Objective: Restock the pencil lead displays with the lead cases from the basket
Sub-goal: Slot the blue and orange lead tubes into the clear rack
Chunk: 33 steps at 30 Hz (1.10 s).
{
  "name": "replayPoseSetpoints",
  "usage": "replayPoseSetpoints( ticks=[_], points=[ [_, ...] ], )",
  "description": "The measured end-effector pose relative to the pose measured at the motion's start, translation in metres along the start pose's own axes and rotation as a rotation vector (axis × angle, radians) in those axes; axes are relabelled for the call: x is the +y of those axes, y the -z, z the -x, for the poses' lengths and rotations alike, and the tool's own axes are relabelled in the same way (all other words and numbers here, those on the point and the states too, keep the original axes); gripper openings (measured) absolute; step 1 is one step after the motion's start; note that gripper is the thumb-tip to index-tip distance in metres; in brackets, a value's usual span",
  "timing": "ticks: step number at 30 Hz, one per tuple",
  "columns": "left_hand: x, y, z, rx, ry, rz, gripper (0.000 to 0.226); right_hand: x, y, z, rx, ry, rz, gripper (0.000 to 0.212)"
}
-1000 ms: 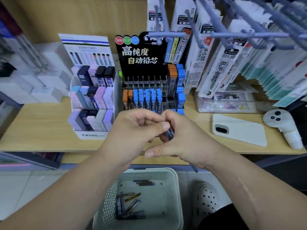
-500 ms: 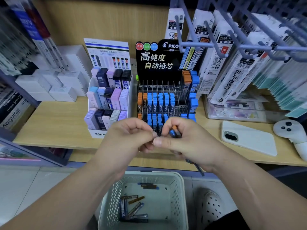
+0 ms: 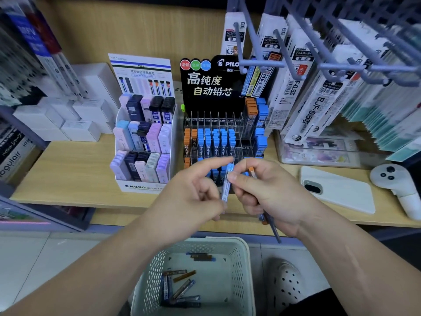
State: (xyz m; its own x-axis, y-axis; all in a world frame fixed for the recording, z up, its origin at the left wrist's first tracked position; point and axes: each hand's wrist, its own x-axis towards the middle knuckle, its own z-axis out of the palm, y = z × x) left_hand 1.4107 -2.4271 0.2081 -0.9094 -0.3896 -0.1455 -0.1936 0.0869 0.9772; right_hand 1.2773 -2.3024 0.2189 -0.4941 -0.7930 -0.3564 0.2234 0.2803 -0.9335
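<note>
My left hand (image 3: 193, 192) pinches the lower part of a clear lead case with a blue cap (image 3: 227, 181), its index finger stretched out above it. My right hand (image 3: 271, 195) touches that case with a fingertip and grips a bundle of other lead cases: an orange cap (image 3: 251, 170) sticks up and dark ends (image 3: 272, 228) poke out below. Both hands hover in front of the black Pilot lead display (image 3: 216, 87), whose clear slots hold blue and orange cases. The white basket (image 3: 242, 254) on the floor below holds several loose lead cases (image 3: 180, 289).
A Mono display (image 3: 143, 142) of pastel and dark cases stands left of the Pilot rack. A white phone (image 3: 339, 190) and a white controller (image 3: 396, 185) lie on the shelf at right. Refill packs (image 3: 319, 87) hang from hooks above. White boxes (image 3: 68, 119) sit at left.
The view has shifted down and left a little. My left hand has drawn a blue-capped case out from the right hand's bundle, and its index finger has straightened.
</note>
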Motion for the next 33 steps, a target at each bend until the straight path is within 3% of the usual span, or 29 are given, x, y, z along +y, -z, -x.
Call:
replayPoseSetpoints(
  ticks=[5,13,24,33],
  points=[
    [-0.003,-0.008,-0.011,0.077,-0.052,-0.021,0.031,0.003,0.004,0.004,0.018,-0.038,0.004,0.009],
    [0.010,-0.008,-0.044,0.382,-0.169,0.029,0.019,0.009,0.029,0.008,0.151,-0.039,-0.027,0.011],
    [-0.004,-0.012,-0.080,0.433,-0.240,-0.351,0.022,0.013,0.048,0.018,0.132,-0.065,0.010,0.007],
    [-0.013,-0.017,-0.084,0.407,-0.397,-0.749,0.008,0.014,0.048,0.017,0.114,-0.080,0.008,0.007]
  ],
)
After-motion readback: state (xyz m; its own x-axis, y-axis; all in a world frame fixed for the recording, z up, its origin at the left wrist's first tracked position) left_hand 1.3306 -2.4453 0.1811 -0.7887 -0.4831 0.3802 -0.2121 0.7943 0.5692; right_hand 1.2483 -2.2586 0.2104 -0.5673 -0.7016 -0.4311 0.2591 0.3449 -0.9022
